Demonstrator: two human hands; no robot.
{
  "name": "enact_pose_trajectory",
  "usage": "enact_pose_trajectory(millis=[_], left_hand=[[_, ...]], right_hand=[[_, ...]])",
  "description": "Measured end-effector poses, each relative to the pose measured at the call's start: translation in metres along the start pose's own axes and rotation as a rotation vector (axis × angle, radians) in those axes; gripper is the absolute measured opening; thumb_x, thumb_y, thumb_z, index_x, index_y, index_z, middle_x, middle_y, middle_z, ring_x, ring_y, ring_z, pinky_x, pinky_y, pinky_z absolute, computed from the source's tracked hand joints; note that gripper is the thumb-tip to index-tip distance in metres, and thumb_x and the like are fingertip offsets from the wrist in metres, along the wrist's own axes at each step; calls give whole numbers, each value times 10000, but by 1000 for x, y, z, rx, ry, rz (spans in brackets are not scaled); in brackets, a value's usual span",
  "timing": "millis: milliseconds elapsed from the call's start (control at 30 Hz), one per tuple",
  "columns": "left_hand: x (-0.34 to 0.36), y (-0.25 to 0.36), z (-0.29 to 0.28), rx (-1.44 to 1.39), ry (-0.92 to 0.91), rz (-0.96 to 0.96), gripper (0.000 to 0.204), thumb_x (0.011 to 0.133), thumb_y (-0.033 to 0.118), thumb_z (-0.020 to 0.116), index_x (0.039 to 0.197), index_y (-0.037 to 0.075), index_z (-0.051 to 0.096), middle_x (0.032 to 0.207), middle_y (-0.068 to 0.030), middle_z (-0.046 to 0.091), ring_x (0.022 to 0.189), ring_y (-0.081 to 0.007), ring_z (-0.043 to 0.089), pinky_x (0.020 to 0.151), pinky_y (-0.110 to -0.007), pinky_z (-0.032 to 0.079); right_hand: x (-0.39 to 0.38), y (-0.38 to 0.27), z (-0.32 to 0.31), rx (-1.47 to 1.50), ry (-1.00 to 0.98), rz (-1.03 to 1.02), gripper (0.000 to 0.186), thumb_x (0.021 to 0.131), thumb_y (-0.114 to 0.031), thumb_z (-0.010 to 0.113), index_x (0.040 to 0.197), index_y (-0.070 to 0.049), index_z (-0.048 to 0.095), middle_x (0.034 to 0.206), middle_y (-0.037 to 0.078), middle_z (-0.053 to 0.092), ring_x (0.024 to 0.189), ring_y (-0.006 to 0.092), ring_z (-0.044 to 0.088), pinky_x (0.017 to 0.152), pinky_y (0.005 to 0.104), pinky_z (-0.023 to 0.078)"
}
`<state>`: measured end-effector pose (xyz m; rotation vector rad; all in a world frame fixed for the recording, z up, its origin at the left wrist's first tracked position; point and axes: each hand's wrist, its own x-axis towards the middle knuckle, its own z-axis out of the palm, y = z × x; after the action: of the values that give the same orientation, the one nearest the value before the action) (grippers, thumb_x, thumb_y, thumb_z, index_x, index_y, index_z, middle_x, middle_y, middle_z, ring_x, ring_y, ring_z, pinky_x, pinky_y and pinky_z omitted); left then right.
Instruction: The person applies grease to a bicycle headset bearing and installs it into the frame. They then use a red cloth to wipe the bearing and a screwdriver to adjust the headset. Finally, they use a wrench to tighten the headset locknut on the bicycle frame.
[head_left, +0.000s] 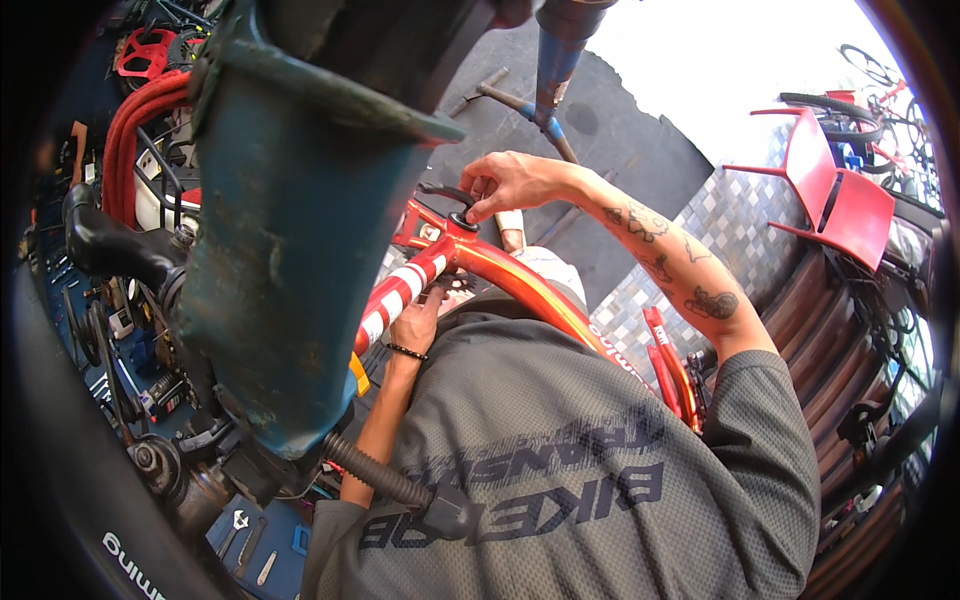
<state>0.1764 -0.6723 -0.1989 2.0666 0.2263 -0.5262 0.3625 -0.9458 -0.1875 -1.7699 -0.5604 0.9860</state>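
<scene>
An orange bike frame [520,290], with a red-and-white striped tube [400,295], crosses in front of me. My right hand [490,185] has its fingers curled on a black ring [462,222] at the frame's upper junction, beside a black curved piece [440,190]. Below the striped tube, my left hand [415,322] is closed near a toothed metal part [458,290]; its fingertips are partly hidden, so what it holds cannot be made out. A large worn teal stand [290,250] stands just left of both hands.
Hand tools [240,540] lie on a blue surface at lower left, near red coiled hose [135,150] and clutter. A blue pole [560,70] stands ahead. Red chairs [850,210] and bicycles [870,70] are at upper right. A brown ridged structure [840,370] lies right.
</scene>
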Motion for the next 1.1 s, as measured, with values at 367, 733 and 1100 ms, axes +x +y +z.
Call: enact_pose_trajectory(millis=[367, 733, 1100], left_hand=[[-1, 5, 8, -318, 46, -44, 181, 976, -21, 630, 1129, -88, 702, 997, -127, 771, 861, -191, 755, 745, -316, 635], [-9, 10, 3, -1, 92, 30, 177, 967, -10, 655, 1119, -85, 705, 974, -136, 766, 796, -187, 755, 711, -316, 622], [-5, -17, 1, 260, 51, 54, 161, 987, 30, 641, 1066, -72, 737, 937, -138, 773, 785, -184, 754, 732, -310, 603]], right_hand=[[-6, 8, 6, 117, 9, -20, 411, 885, -264, 776, 1202, -6, 726, 1031, 121, 795, 958, 211, 749, 869, 358, 577], [6, -3, 12, -29, -6, 102, 409, 831, -373, 738, 965, 11, 778, 835, 108, 773, 826, 221, 741, 750, 367, 569], [10, -7, 12, -65, -22, 101, 460, 789, -389, 742, 965, 35, 769, 825, 137, 749, 809, 254, 718, 754, 403, 541]])
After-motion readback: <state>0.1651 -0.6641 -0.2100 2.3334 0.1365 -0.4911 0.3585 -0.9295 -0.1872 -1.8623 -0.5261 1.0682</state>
